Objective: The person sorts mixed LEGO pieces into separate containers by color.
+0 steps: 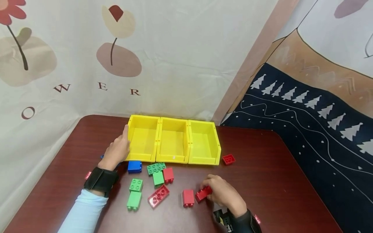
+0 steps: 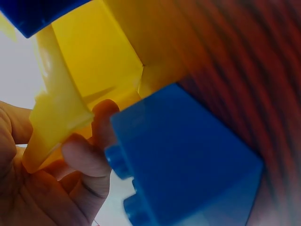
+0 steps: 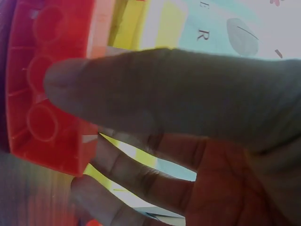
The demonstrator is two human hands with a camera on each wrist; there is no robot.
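Observation:
My left hand grips the left side wall of a yellow bin, the leftmost of three joined bins; the index finger stretches along its edge in the head view. Close to that hand, a blue toy brick looms large in the left wrist view, and a second blue brick lies in front of the bins. At the right, my right hand pinches a red toy brick. The thumb presses its hollow underside in the right wrist view. Just left of it lies another red brick.
Green bricks and a long red brick lie mid-table, with a green brick and a red brick nearer the bins. Right of the bins sits a small red brick. A printed cloth hangs behind the table.

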